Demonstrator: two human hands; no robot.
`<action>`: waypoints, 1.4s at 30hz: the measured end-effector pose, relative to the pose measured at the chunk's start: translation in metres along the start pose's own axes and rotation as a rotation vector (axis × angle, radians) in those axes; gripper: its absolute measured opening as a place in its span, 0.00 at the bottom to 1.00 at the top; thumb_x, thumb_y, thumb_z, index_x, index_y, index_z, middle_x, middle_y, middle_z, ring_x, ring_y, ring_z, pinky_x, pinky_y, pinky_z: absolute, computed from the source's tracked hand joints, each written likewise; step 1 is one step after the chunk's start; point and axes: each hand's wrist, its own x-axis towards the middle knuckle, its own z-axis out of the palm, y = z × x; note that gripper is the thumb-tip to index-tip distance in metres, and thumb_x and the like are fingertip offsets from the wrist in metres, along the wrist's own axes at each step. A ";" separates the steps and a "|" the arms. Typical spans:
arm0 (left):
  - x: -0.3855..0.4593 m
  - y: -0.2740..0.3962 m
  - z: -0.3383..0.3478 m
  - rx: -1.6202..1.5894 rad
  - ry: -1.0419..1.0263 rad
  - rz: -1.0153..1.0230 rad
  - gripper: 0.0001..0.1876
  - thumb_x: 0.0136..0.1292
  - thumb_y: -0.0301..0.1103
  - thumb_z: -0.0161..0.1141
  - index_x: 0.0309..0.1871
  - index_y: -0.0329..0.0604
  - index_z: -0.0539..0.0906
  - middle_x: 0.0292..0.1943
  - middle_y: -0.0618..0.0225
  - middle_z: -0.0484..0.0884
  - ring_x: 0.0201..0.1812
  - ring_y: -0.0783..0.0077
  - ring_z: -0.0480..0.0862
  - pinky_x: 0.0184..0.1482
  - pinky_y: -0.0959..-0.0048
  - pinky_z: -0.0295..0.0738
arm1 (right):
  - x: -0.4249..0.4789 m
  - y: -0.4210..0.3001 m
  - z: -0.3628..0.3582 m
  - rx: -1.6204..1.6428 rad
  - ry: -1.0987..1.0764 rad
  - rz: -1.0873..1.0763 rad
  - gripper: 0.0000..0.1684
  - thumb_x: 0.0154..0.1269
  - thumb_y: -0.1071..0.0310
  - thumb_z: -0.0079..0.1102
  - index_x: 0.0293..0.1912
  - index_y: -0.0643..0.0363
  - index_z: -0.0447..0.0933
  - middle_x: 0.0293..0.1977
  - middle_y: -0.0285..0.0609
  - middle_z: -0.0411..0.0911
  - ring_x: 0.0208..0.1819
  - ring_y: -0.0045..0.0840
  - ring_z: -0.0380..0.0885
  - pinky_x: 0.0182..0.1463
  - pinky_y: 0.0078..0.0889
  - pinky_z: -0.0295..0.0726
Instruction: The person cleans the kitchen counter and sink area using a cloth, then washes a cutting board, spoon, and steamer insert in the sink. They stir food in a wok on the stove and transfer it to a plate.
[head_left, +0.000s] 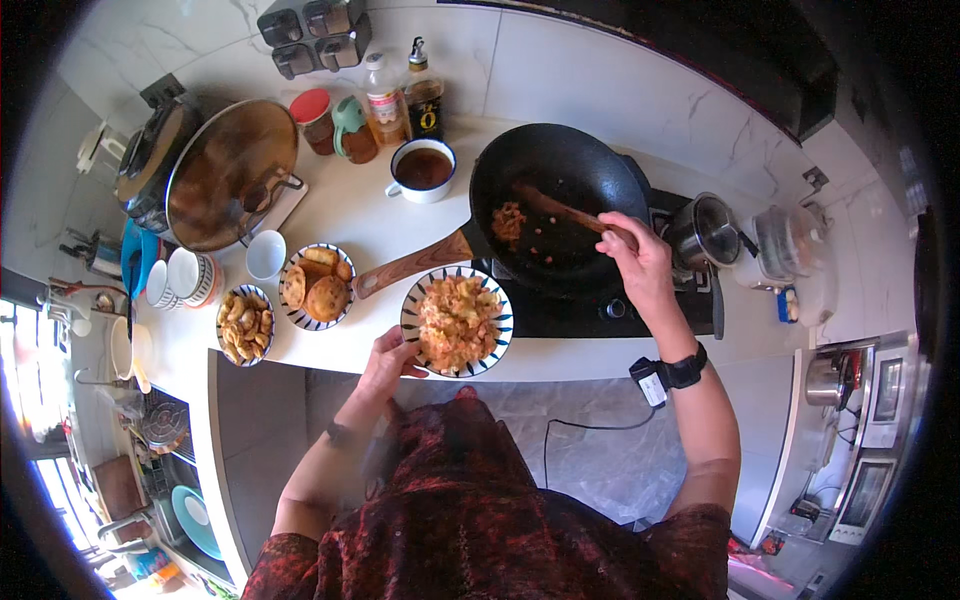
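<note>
My left hand (390, 358) grips the rim of a plate with dark blue strokes (504, 346), which is heaped with chopped reddish and yellowish food (459, 322). The plate is at the counter's front edge, below the wok. In my right hand (637, 259) is a wooden spatula (566, 211), its blade down inside the black wok (559, 157). A small clump of food (508, 223) and a few loose bits lie on the wok's bottom. The wok's wooden handle (412, 264) points left over the counter.
Left of the plate stand a dish of browned pieces (318, 289) and a dish of nuts (245, 326). A mug of brown liquid (422, 171) is behind the handle. A large glass lid (229, 176) leans at left. A steel pot (701, 232) sits right of the wok.
</note>
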 end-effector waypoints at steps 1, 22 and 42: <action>-0.001 0.002 0.002 0.008 -0.010 -0.005 0.17 0.62 0.31 0.54 0.52 0.32 0.76 0.42 0.60 0.83 0.35 0.70 0.86 0.32 0.75 0.85 | 0.002 -0.003 -0.001 -0.035 -0.045 -0.026 0.13 0.70 0.71 0.57 0.52 0.63 0.77 0.42 0.43 0.81 0.37 0.22 0.83 0.41 0.23 0.82; 0.015 0.010 0.015 0.003 -0.074 0.042 0.16 0.63 0.32 0.58 0.52 0.34 0.78 0.42 0.60 0.84 0.37 0.66 0.86 0.33 0.72 0.85 | 0.009 -0.027 -0.085 0.226 -0.048 0.274 0.13 0.70 0.64 0.56 0.48 0.62 0.80 0.32 0.37 0.81 0.27 0.18 0.80 0.32 0.17 0.77; 0.014 0.007 0.016 0.029 -0.053 0.011 0.17 0.62 0.32 0.57 0.52 0.35 0.77 0.40 0.63 0.84 0.36 0.69 0.86 0.34 0.73 0.85 | 0.018 -0.040 -0.062 -0.200 0.017 -0.144 0.12 0.66 0.74 0.59 0.49 0.64 0.79 0.40 0.41 0.81 0.38 0.25 0.83 0.43 0.24 0.80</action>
